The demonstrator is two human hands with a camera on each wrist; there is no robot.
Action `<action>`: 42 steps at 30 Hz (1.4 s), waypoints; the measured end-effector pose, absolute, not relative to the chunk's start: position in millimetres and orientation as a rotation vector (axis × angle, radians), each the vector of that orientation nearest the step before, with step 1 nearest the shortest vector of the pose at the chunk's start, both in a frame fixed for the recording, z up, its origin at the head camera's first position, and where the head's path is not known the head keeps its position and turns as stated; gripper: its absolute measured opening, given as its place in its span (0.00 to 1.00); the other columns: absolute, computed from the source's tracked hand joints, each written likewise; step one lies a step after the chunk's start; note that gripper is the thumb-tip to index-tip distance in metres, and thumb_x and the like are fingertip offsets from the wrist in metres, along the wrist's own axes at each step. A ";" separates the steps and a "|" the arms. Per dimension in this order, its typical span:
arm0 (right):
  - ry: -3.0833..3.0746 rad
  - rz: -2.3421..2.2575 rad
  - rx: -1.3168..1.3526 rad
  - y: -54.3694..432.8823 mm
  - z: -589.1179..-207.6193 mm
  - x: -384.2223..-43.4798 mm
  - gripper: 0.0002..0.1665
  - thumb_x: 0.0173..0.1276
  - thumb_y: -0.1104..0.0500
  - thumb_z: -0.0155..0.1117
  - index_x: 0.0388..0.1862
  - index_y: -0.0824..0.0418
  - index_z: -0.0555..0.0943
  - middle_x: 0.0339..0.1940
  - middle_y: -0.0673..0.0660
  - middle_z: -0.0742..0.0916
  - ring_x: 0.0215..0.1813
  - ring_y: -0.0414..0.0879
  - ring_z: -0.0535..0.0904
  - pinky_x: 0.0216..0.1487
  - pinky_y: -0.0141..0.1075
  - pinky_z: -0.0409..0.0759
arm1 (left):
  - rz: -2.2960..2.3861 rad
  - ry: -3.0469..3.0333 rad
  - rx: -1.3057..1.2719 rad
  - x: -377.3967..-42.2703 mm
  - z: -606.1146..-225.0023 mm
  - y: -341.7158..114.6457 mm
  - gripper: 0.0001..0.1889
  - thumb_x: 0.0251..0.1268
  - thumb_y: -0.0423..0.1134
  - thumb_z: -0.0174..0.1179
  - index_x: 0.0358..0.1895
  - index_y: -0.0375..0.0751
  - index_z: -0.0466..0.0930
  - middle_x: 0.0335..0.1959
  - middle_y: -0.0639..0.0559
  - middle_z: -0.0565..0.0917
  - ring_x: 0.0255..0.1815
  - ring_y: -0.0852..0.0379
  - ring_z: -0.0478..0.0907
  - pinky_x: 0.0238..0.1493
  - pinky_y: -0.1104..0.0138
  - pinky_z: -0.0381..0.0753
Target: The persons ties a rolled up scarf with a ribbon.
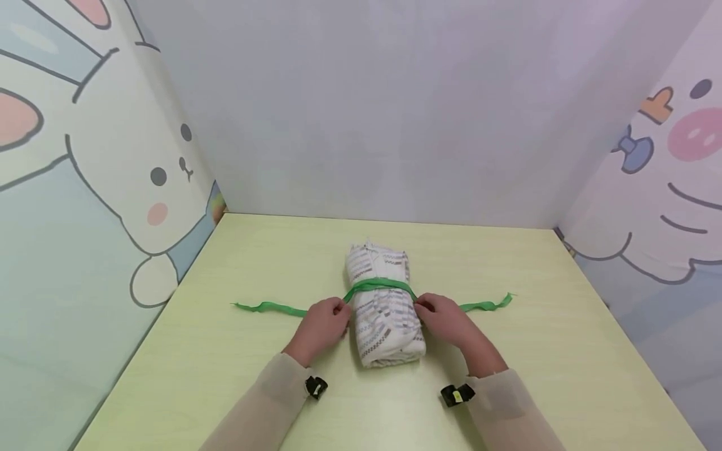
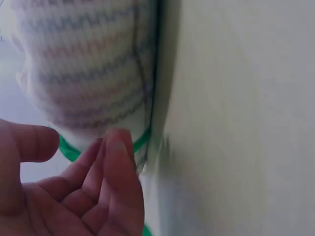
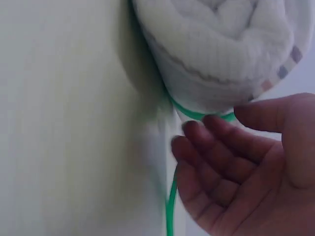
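Observation:
A rolled, knitted piece of clothing [image 1: 389,322], white with patterned stripes, lies lengthwise on the table. A green ribbon [image 1: 383,283] crosses over its middle, its two tails stretching out left and right along the tabletop. Against the roll's left side is my left hand [image 1: 323,326], with fingers loosely bent and the thumb apart in the left wrist view. My right hand [image 1: 448,319] is at the opposite side, fingertips by the ribbon [image 3: 189,113] and roll. Neither hand visibly pinches the ribbon. Part of each tail is hidden behind a hand in the head view.
The pale yellow-green table [image 1: 271,250] meets a plain light back wall [image 1: 383,125]. Cartoon-printed side panels, one with a rabbit [image 1: 130,175], stand left and right. A small black device [image 1: 316,387] sits on the left wrist, and another black device [image 1: 457,395] on the right.

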State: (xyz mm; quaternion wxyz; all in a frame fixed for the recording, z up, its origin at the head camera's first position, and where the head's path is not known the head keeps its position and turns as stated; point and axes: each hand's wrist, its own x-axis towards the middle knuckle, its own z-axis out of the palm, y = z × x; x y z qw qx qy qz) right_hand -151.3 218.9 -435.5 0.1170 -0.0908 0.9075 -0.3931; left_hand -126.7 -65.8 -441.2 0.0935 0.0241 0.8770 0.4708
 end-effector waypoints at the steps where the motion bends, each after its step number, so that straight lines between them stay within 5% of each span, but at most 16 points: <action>1: 2.607 -1.198 -0.229 217.6 -437.6 -150.4 0.15 0.83 0.55 0.53 0.51 0.61 0.84 0.39 0.52 0.85 0.39 0.45 0.79 0.41 0.41 0.79 | 1.475 2.500 0.049 -125.7 -443.7 -64.3 0.17 0.81 0.47 0.50 0.38 0.41 0.82 0.27 0.49 0.82 0.27 0.54 0.79 0.32 0.61 0.79; 9: 2.026 -1.814 0.107 206.4 -445.9 -149.9 0.35 0.85 0.42 0.45 0.66 0.72 0.75 0.54 0.61 0.85 0.50 0.48 0.83 0.53 0.41 0.81 | 2.041 1.885 -0.263 -127.4 -451.5 -48.1 0.28 0.84 0.54 0.45 0.61 0.29 0.75 0.47 0.42 0.83 0.46 0.52 0.82 0.50 0.60 0.83; 13: 1.765 -2.042 0.241 200.8 -448.3 -153.4 0.38 0.85 0.42 0.44 0.74 0.73 0.65 0.61 0.61 0.80 0.48 0.44 0.76 0.49 0.36 0.75 | 2.314 1.608 -0.460 -131.4 -450.2 -42.2 0.33 0.85 0.51 0.45 0.73 0.23 0.61 0.67 0.29 0.72 0.70 0.38 0.71 0.70 0.51 0.70; 16: 1.544 -2.206 0.349 198.4 -449.6 -156.7 0.39 0.86 0.46 0.43 0.80 0.74 0.54 0.73 0.68 0.69 0.62 0.53 0.73 0.60 0.40 0.73 | 2.459 1.467 -0.575 -135.3 -451.1 -41.3 0.34 0.85 0.49 0.46 0.76 0.22 0.55 0.73 0.26 0.65 0.76 0.35 0.63 0.74 0.50 0.64; 18: 1.428 -2.298 0.426 197.5 -450.4 -160.2 0.42 0.86 0.48 0.44 0.82 0.74 0.45 0.81 0.70 0.56 0.76 0.59 0.62 0.72 0.44 0.66 | 2.530 1.410 -0.655 -138.5 -451.5 -41.1 0.32 0.84 0.47 0.49 0.76 0.24 0.58 0.71 0.27 0.69 0.73 0.38 0.68 0.72 0.52 0.68; 21: 1.290 -2.395 0.534 195.7 -450.2 -166.4 0.42 0.86 0.50 0.46 0.83 0.71 0.42 0.83 0.67 0.53 0.83 0.59 0.49 0.78 0.46 0.57 | 2.606 1.340 -0.777 -143.3 -450.6 -40.1 0.27 0.82 0.45 0.54 0.72 0.30 0.67 0.62 0.33 0.76 0.62 0.43 0.76 0.63 0.57 0.77; 24: 1.229 -2.439 0.650 191.9 -447.1 -172.3 0.42 0.85 0.51 0.50 0.84 0.68 0.45 0.80 0.63 0.60 0.79 0.54 0.57 0.74 0.41 0.63 | 2.644 1.312 -0.879 -149.2 -450.6 -38.6 0.21 0.79 0.46 0.58 0.61 0.32 0.75 0.47 0.42 0.78 0.45 0.52 0.78 0.48 0.64 0.83; 29: 1.276 -2.435 0.784 184.4 -439.8 -180.1 0.34 0.82 0.51 0.56 0.79 0.63 0.60 0.64 0.55 0.74 0.61 0.46 0.72 0.58 0.35 0.75 | 2.685 1.302 -0.945 -162.0 -451.4 -36.2 0.13 0.76 0.43 0.62 0.43 0.35 0.79 0.31 0.50 0.75 0.28 0.59 0.72 0.28 0.71 0.76; 35: 1.285 -2.458 0.863 180.8 -437.0 -186.4 0.13 0.81 0.55 0.57 0.60 0.57 0.73 0.49 0.52 0.79 0.46 0.43 0.77 0.48 0.32 0.78 | 2.735 1.245 -0.963 -169.9 -452.9 -35.1 0.06 0.71 0.35 0.59 0.36 0.36 0.76 0.28 0.49 0.75 0.25 0.59 0.71 0.25 0.71 0.75; 42: 1.164 -2.523 0.894 183.5 -437.5 -190.0 0.21 0.83 0.55 0.51 0.68 0.60 0.63 0.53 0.58 0.76 0.51 0.47 0.75 0.51 0.35 0.78 | 2.780 1.126 -0.899 -166.4 -451.6 -35.6 0.07 0.69 0.33 0.49 0.42 0.33 0.75 0.34 0.43 0.81 0.33 0.53 0.80 0.37 0.67 0.82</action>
